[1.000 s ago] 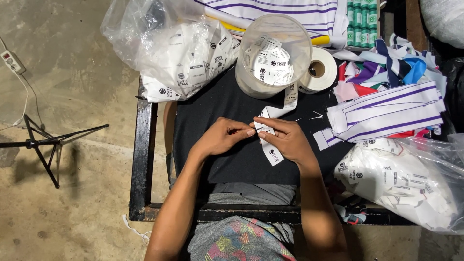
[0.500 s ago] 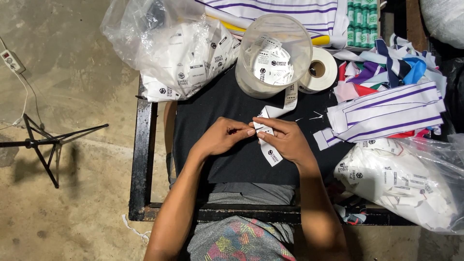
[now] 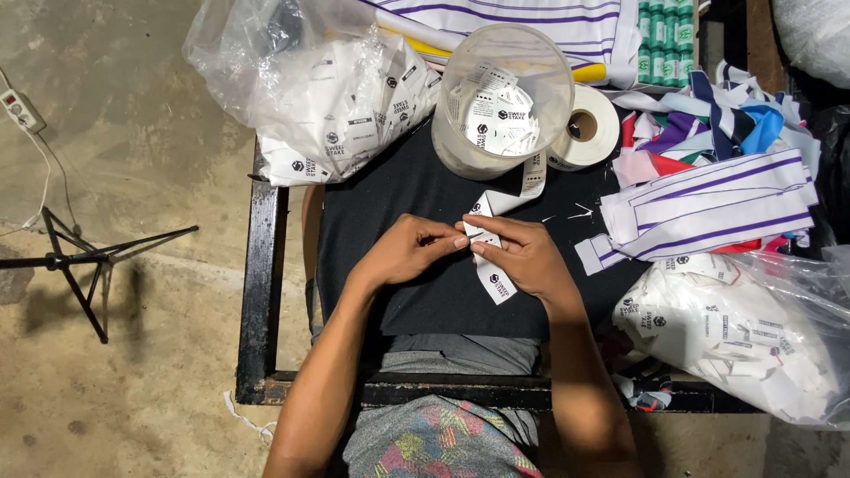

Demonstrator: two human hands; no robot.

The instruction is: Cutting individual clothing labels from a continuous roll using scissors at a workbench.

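Observation:
My left hand (image 3: 409, 251) and my right hand (image 3: 521, 257) meet over a black cloth (image 3: 416, 292) on a small table. Both pinch a strip of white printed labels (image 3: 492, 276) between their fingertips. The strip runs up from my fingers toward a clear plastic tub (image 3: 505, 97) with loose labels inside, and its lower end hangs below my right hand.
A clear bag of labels (image 3: 328, 97) lies at the back left, another bag of labels (image 3: 753, 336) at the right. A white tape roll (image 3: 588, 128), purple-striped white fabric strips (image 3: 708, 208) and coloured scraps sit at the right. The black table frame (image 3: 262, 265) borders the left; a tripod (image 3: 80, 265) stands on the floor.

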